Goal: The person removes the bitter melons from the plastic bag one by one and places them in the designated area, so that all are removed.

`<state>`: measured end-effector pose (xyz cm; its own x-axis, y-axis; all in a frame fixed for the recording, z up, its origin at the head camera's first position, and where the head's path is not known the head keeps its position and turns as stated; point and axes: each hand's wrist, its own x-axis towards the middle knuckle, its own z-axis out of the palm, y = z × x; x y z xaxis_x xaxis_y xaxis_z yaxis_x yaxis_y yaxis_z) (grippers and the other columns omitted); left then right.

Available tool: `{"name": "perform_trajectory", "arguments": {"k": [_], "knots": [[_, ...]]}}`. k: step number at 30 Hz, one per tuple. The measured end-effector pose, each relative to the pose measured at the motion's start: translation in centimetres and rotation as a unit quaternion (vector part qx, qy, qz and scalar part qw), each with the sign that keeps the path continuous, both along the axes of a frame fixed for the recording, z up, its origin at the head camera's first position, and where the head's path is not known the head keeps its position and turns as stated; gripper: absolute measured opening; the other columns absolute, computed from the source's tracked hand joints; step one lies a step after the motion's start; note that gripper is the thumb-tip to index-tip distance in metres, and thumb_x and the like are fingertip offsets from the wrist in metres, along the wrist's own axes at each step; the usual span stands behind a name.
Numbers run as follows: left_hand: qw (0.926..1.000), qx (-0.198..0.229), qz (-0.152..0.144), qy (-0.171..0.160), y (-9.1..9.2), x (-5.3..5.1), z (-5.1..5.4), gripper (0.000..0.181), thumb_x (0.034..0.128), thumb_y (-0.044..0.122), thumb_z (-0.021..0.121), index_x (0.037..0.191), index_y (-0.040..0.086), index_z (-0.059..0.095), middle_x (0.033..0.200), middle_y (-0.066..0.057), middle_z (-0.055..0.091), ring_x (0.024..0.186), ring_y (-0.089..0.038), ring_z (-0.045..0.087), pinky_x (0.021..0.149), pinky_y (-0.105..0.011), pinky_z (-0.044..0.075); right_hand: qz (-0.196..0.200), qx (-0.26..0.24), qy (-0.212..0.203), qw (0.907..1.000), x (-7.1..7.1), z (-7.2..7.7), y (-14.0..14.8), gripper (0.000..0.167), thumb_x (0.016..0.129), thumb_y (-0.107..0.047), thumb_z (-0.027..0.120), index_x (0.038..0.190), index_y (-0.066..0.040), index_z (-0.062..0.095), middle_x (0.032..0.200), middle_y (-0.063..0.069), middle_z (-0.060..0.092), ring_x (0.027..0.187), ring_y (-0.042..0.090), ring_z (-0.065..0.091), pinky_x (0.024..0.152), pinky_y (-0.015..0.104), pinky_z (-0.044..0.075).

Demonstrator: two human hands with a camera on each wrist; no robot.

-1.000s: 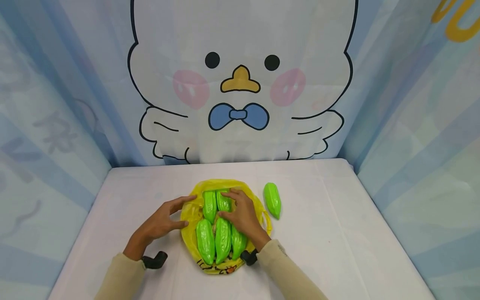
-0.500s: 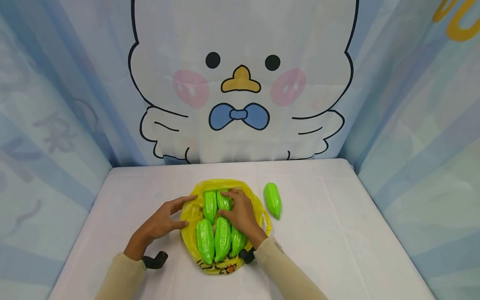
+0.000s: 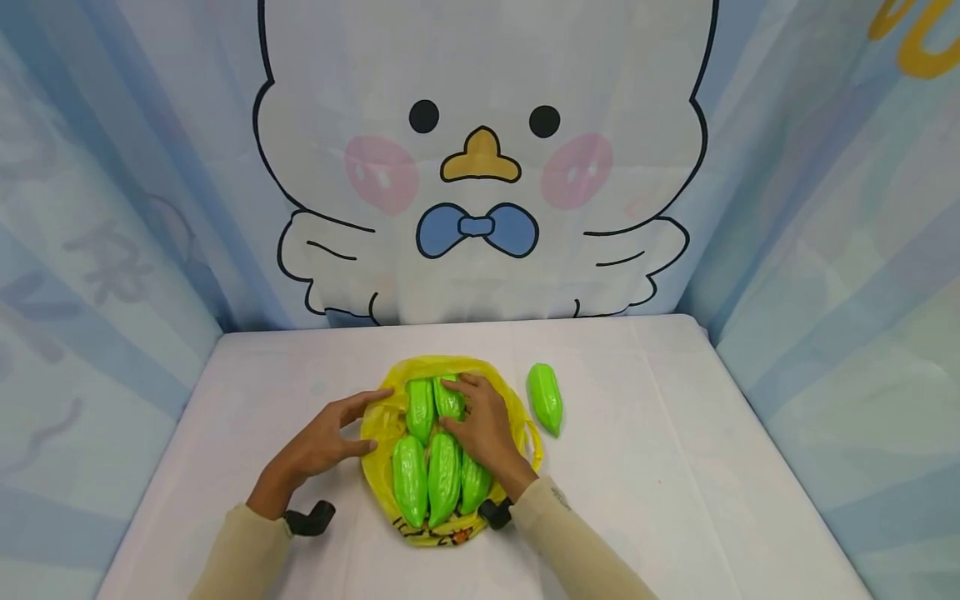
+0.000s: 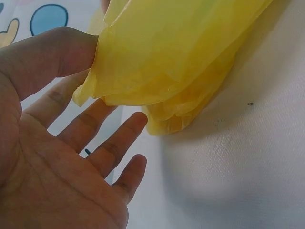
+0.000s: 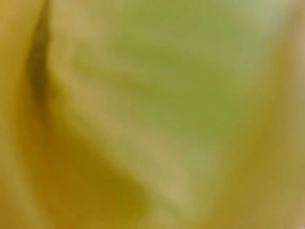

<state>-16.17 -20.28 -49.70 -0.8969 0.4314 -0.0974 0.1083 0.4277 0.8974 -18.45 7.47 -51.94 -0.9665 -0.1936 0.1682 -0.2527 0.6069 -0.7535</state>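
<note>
A yellow plastic bag (image 3: pixel 378 475) lies spread on the table in the head view, with several glossy green ridged gourds (image 3: pixel 410 482), tapered and toy-like, in two rows in its mouth. My left hand (image 3: pixel 330 437) touches the bag's left rim with thumb and index finger well apart. In the left wrist view the other fingers (image 4: pixel 119 140) are loosely extended beside the yellow film. Over the bag's right side, my right hand (image 3: pixel 487 425) grips the upper right gourd (image 3: pixel 448 404) between thumb and fingers. The right wrist view is only a yellow-green blur.
One more green gourd (image 3: pixel 545 400) lies on the white tabletop (image 3: pixel 675 467), right of the bag. A yellow bag handle (image 3: pixel 536 446) loops out on the right side. Behind the table hangs a cloth backdrop (image 3: pixel 480 283) with a printed cartoon bird.
The right hand has shifted very slightly, and the lower middle and lower right gourds have moved a little to the left. The left hand stays in place.
</note>
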Motion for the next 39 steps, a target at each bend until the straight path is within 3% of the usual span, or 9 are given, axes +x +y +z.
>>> {"name": "perform_trajectory", "arguments": {"k": [9, 25, 39], "knots": [[1.0, -0.002, 0.0, 0.003, -0.1, 0.1, -0.2, 0.074, 0.0948, 0.008, 0.075, 0.162, 0.011, 0.045, 0.17, -0.021, 0.037, 0.157, -0.055, 0.028, 0.124, -0.078, 0.022, 0.003, -0.038, -0.007, 0.9992, 0.8, 1.0, 0.4, 0.06, 0.088, -0.007, 0.086, 0.144, -0.021, 0.068, 0.16, 0.014, 0.05, 0.139, 0.037, 0.059, 0.102, 0.044, 0.061], [1.0, -0.003, -0.001, -0.007, 0.0, 0.1, -0.2, 0.075, 0.0944, 0.008, 0.076, 0.162, 0.011, 0.044, 0.171, -0.021, 0.035, 0.157, -0.057, 0.026, 0.123, -0.08, 0.021, -0.002, -0.072, 0.021, 0.9972, 2.5, 3.9, 1.8, 0.061, 0.087, -0.007, 0.088, 0.143, -0.023, 0.069, 0.157, 0.01, 0.053, 0.142, 0.033, 0.058, 0.101, 0.043, 0.061], [1.0, -0.004, -0.001, -0.006, -0.1, 0.3, 0.1, 0.074, 0.0961, 0.012, 0.076, 0.163, 0.013, 0.044, 0.171, -0.021, 0.035, 0.158, -0.056, 0.026, 0.123, -0.08, 0.021, -0.035, -0.083, 0.028, 0.9955, 2.4, 4.8, 4.3, 0.061, 0.086, -0.008, 0.088, 0.142, -0.023, 0.07, 0.159, 0.008, 0.051, 0.142, 0.035, 0.057, 0.103, 0.046, 0.06]]}}
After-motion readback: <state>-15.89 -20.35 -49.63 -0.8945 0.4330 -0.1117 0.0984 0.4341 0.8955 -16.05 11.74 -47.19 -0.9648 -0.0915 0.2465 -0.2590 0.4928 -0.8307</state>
